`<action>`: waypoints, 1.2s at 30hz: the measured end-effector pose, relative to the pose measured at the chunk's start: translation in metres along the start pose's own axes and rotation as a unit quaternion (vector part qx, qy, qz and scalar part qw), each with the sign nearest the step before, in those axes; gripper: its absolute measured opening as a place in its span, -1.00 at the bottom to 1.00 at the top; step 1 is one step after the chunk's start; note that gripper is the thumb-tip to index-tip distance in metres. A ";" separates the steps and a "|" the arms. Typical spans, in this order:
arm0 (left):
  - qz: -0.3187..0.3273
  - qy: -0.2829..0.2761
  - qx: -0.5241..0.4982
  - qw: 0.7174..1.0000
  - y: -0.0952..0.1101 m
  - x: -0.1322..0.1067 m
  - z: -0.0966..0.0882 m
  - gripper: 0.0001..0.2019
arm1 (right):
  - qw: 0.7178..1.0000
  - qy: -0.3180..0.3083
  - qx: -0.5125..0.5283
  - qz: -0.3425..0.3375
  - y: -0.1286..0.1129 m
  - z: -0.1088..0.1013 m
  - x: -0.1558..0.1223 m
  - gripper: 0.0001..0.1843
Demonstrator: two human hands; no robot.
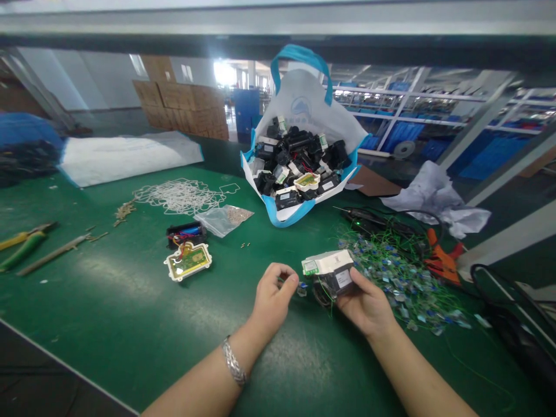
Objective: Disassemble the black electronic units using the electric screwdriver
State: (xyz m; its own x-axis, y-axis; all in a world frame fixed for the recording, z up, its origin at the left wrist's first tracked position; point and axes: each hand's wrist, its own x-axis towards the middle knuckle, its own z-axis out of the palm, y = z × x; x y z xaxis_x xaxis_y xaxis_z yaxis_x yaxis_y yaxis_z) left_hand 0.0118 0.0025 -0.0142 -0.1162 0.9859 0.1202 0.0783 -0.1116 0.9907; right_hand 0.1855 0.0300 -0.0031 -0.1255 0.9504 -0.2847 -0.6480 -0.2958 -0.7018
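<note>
My right hand grips a black-and-white electronic housing above the table, fingers beneath it and thumb on its side. The housing has a white top, a green-and-white label at its left end and a pale label on its black side. A thin green wire hangs below it. To its left, my left hand is closed in a pinch, with a small clear-and-blue wire seal at the thumb tip. The curled fingers partly hide the grip. Many similar seals with green wires lie heaped beyond my right hand.
A white-and-blue bag full of housings stands at the back. An opened unit with a circuit board, white gaskets and a plastic bag of small parts lie left. Pliers are far left; orange clamps lie right.
</note>
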 end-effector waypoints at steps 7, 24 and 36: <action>-0.019 -0.101 -0.030 0.994 -0.006 -0.003 0.007 -0.81 | 1.000 -0.014 -0.018 0.005 0.003 0.002 -0.002 -0.63; -0.152 -0.196 -0.282 0.927 -0.001 -0.004 0.007 -0.57 | 0.995 -0.046 -0.079 -0.026 -0.010 0.001 -0.007 -0.61; 0.063 -0.091 0.181 0.977 0.003 0.009 -0.010 -0.76 | 0.996 0.036 -0.055 -0.055 -0.011 0.003 -0.007 -0.52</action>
State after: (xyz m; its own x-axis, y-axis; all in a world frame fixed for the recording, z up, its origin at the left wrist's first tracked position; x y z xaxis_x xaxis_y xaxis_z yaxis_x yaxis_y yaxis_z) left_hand 0.0008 0.0095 -0.0098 0.0932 0.9767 0.1933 0.4302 -0.2146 0.8768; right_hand 0.1906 0.0272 0.0084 -0.0015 0.9691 -0.2466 -0.5688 -0.2037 -0.7968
